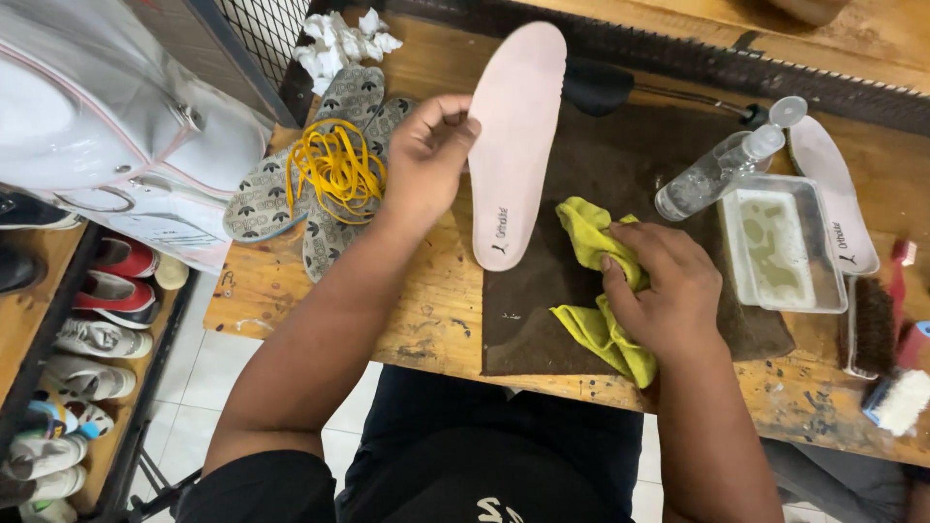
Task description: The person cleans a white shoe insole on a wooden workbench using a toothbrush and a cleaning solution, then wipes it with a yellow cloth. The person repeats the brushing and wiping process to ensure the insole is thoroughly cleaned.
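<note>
My left hand pinches the left edge of a pale pink shoe insole that lies lengthwise over a dark brown mat on the wooden workbench. My right hand grips a crumpled yellow-green cloth pressed on the mat, just right of the insole's heel end. A second pink insole lies at the right, behind a clear plastic tub of cloudy liquid. A clear spray bottle lies tilted between the two.
Two grey patterned insoles with a tangle of yellow laces lie left of my left hand, white crumpled paper behind them. Brushes sit at the right edge. A white bag and a shoe rack stand at left.
</note>
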